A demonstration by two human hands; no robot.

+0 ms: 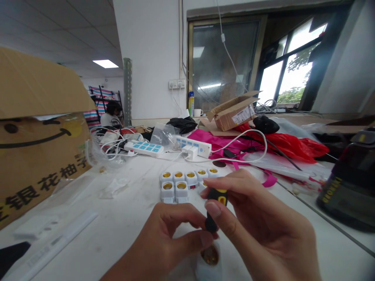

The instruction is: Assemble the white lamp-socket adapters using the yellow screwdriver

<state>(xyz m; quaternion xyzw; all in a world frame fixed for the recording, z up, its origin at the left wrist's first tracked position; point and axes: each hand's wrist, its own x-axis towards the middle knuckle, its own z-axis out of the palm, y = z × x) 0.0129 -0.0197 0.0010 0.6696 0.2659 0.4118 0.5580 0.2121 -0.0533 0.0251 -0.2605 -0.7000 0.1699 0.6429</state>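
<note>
My right hand (258, 222) grips a screwdriver (216, 207) with a black and yellow handle, held upright, tip down. The tip points into a white lamp socket (208, 262) with a brass inside, standing on the table near the bottom edge. My left hand (172, 242) is closed too: its thumb and fingers pinch the lower part of the screwdriver just above that socket. Behind my hands several more white lamp sockets (187, 180) with brass insides stand in two rows on the white table (123, 218).
A cardboard box (38, 128) with a printed smile stands at the left. White power strips (145, 148) and cables lie further back, with pink and red bags (290, 146) and an open carton (234, 113). A dark device (348, 183) sits at the right. A person sits far behind.
</note>
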